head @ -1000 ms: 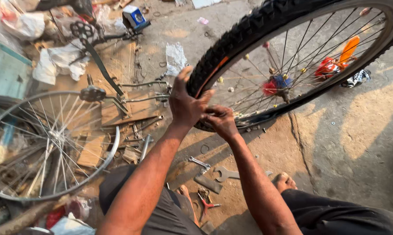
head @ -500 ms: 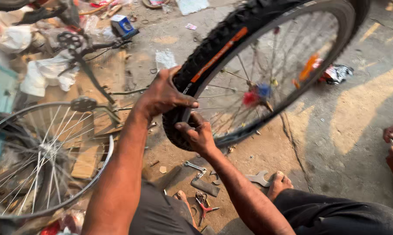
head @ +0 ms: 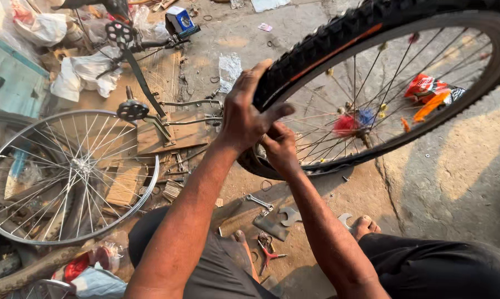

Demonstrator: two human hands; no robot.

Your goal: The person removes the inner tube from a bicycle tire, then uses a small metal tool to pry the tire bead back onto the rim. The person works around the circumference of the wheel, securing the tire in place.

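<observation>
**Inspector:** Change since the earlier frame: the left hand (head: 249,113) has shifted further up the tyre (head: 316,47), and the wheel now fills more of the view; the right hand (head: 280,147) remains just below the left, at the tyre's inner edge.

**Clerk:** State of the hands?

**Inspector:** Left hand spread open, palm flat on the knobbly black tread, fingers wrapped over it; right hand curled closed on the tyre's edge by the rim; the 2 hands touch. The tyre sits on a spoked wheel that extends right of both hands; red and blue pieces ride among its spokes (head: 346,124).

**Clerk:** Containers?

**Inspector:** 1 small blue box (head: 179,19) well above the left hand; its contents cannot be told. White bags (head: 86,75) lie to the upper left; contents hidden.

**Clerk:** Counts?

**Inspector:** 2 hands; 1 tyred wheel; 1 bare rim (head: 67,174) with spokes, well left of the left forearm; 1 crank arm (head: 142,83) above it; below the hands, on the ground between the knees, 1 spanner (head: 259,201), 1 flat wrench (head: 290,216) and 1 red-handled pliers (head: 267,250); 1 bare foot (head: 366,226) just right of them.
</observation>
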